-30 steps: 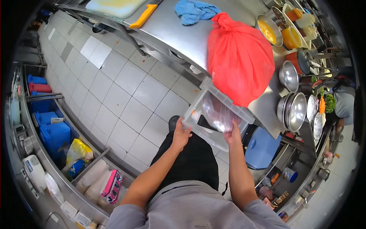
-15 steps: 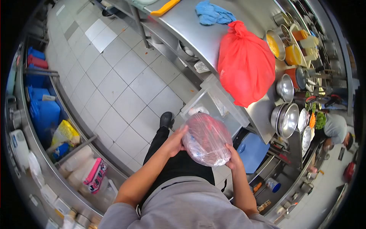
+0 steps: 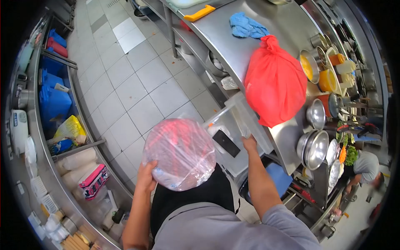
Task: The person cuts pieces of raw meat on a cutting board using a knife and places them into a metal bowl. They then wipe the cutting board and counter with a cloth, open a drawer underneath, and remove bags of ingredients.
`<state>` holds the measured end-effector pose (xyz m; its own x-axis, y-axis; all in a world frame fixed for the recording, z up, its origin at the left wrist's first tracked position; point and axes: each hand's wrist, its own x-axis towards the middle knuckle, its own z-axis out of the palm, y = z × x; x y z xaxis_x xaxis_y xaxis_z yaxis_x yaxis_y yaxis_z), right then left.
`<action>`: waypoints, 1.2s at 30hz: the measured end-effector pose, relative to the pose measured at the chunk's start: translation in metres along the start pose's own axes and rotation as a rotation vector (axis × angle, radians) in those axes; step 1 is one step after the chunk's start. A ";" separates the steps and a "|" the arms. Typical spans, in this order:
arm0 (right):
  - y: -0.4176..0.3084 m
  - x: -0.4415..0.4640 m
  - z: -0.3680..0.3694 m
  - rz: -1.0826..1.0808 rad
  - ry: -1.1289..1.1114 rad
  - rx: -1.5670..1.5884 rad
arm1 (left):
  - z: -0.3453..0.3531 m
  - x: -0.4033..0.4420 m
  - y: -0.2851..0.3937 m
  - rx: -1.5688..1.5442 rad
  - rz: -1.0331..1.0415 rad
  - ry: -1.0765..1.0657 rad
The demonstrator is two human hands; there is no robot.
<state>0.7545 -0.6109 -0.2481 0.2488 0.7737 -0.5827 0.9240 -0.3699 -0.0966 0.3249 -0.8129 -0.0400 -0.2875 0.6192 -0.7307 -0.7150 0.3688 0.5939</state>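
Note:
A round, plastic-wrapped bundle (image 3: 181, 154) with a reddish top is held up by my left hand (image 3: 146, 177), whose fingers and thumb grip its lower left edge. My right hand (image 3: 250, 143) reaches to the clear plastic bin (image 3: 237, 166), by its right wall; its fingers are partly hidden, so their hold is unclear. Inside the bin lie a dark phone-like object (image 3: 226, 143) and some white plastic. Just above the bin, a tied red bag (image 3: 275, 83) rests on the steel table (image 3: 216, 37).
An orange-handled knife (image 3: 200, 13) and a blue cloth (image 3: 246, 26) lie on the table. Stacked metal bowls (image 3: 316, 150) stand at the right. A blue lidded box (image 3: 275, 177) is beside the bin. Another person (image 3: 366, 166) is at far right. Blue containers (image 3: 54, 100) line the left shelf.
The wrapped bundle has come out of the bin and moved left, now in my left hand alone. My right hand has let go of it and moved to the bin.

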 end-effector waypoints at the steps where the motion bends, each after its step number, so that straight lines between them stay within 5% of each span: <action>1: 0.005 0.023 0.010 -0.019 -0.007 0.007 | -0.010 -0.003 -0.001 0.002 0.017 0.013; 4: 0.035 0.083 0.044 -0.038 0.066 0.049 | -0.034 -0.014 -0.009 -0.009 0.044 0.062; 6: 0.051 0.102 0.055 -0.102 -0.096 0.361 | -0.041 -0.019 -0.018 -0.055 0.015 0.096; 9: 0.025 0.064 0.036 -0.099 0.144 -0.053 | -0.036 -0.018 -0.032 -0.086 -0.003 0.113; 13: 0.017 0.037 0.035 -0.059 0.082 -0.004 | -0.017 -0.012 -0.040 -0.077 -0.018 0.090; 16: 0.013 0.007 0.019 0.215 -0.226 1.200 | 0.000 -0.013 -0.034 -0.023 0.014 0.088; 19: 0.009 -0.044 -0.008 0.237 -0.192 1.431 | 0.020 -0.018 -0.018 -0.086 0.013 0.093; 21: 0.025 -0.066 -0.008 0.312 -0.345 1.445 | 0.035 -0.021 -0.006 -0.052 0.046 0.040; 27: 0.091 -0.191 -0.075 0.022 -0.463 1.281 | 0.091 -0.017 0.012 0.300 -0.064 -0.141; 36: 0.190 -0.267 -0.124 0.090 -0.317 1.360 | 0.197 0.088 -0.104 0.506 -0.101 -0.357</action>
<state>0.8996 -0.8239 -0.0109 0.0478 0.6408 -0.7662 -0.1387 -0.7554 -0.6404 0.4993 -0.6605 -0.0998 0.0590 0.7255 -0.6857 -0.3117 0.6659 0.6778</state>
